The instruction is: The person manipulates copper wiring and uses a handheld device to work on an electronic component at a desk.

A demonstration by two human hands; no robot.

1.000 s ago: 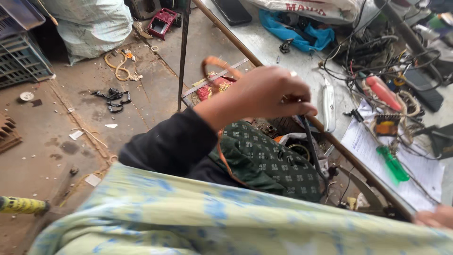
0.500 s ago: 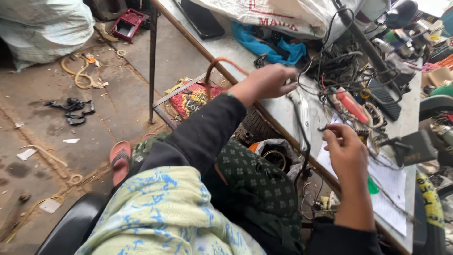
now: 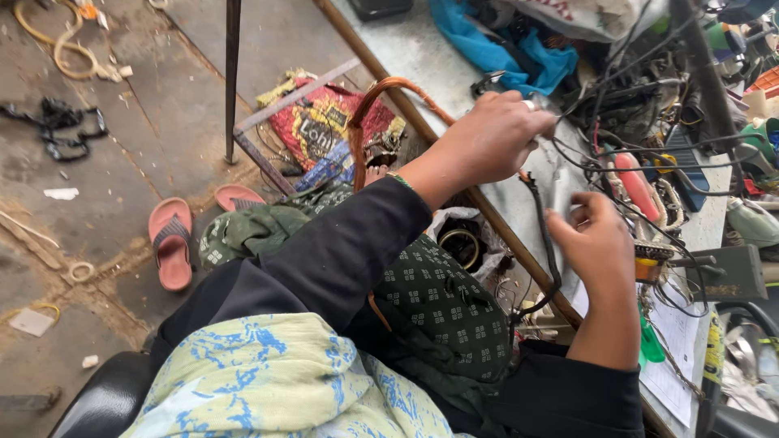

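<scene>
Right, we've got a black cable at centre frame, hanging over the bench edge: thick, dark sheath, upper end under our left hand, lower end looping down toward our lap. Left fingers are curled tight, pinching the cable's top. Right hand sits just at 3 o'clock of the cable, fingers half curled and loose, holding nothing that we can see. Room is tight: tangled wires crowd 1 to 3 o'clock, with a red-handled tool near the right hand. Blue cloth at 12. Floor at 9 o'clock holds pink sandals.
</scene>
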